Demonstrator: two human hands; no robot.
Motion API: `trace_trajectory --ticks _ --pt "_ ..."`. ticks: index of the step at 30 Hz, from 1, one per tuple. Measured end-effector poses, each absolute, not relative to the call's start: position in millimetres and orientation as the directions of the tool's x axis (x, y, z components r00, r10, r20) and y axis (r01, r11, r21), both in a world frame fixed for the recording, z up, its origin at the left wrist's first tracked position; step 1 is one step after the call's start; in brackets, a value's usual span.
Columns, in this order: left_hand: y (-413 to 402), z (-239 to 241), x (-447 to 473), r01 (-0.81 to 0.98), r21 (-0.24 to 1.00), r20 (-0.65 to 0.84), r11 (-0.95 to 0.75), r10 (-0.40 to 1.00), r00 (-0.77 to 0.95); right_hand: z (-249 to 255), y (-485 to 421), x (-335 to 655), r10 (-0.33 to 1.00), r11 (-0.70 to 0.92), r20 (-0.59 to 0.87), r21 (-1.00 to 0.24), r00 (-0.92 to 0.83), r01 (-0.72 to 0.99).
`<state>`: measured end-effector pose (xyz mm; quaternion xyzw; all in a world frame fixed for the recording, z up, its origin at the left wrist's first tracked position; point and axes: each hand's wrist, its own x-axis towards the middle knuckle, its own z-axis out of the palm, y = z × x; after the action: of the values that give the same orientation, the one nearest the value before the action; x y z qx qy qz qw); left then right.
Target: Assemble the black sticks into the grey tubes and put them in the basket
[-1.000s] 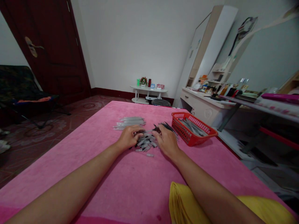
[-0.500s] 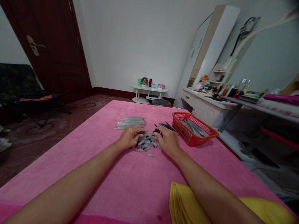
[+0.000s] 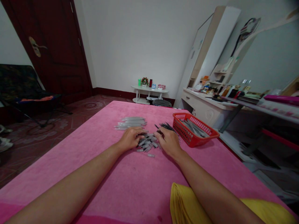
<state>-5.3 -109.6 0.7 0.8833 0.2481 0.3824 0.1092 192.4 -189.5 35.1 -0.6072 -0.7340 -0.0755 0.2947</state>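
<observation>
Lying closest is a yellow cloth (image 3: 184, 202). Past it, little pale caps (image 3: 147, 144) are sitting in a pile between the left hand (image 3: 130, 138) and the right hand (image 3: 170, 142), both curling inward (pinching something or not, one cannot tell). A red basket (image 3: 193, 142) is standing farther right, and gray tubes (image 3: 132, 122) are resting beyond the left hand.

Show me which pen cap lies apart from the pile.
The pale cap closest to the camera, by itself on the pink cloth; the other caps bunch together just beyond it.
</observation>
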Motion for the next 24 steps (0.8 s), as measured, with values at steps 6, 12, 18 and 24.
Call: trace_trajectory --ticks 6,12,18,24 --pt "-108.9 -0.3 -6.0 0.339 0.374 0.629 -0.863 0.504 0.592 35.3 -189.0 192.7 0.858 0.254 0.5 -0.217 -0.116 0.943" --pt "-108.9 -0.5 -6.1 0.354 0.379 0.628 -0.855 0.518 0.581 34.9 -188.9 193.5 0.84 0.304 0.526 -0.25 -0.135 0.919" --pt "-108.9 0.2 -5.7 0.346 0.378 0.633 -0.859 0.512 0.581 32.3 -187.6 194.7 0.847 0.295 0.517 -0.259 -0.126 0.92" --pt "-108.8 0.4 -6.1 0.34 0.376 0.62 -0.862 0.507 0.599 33.3 -186.9 194.9 0.865 0.276 0.484 -0.236 -0.134 0.932"
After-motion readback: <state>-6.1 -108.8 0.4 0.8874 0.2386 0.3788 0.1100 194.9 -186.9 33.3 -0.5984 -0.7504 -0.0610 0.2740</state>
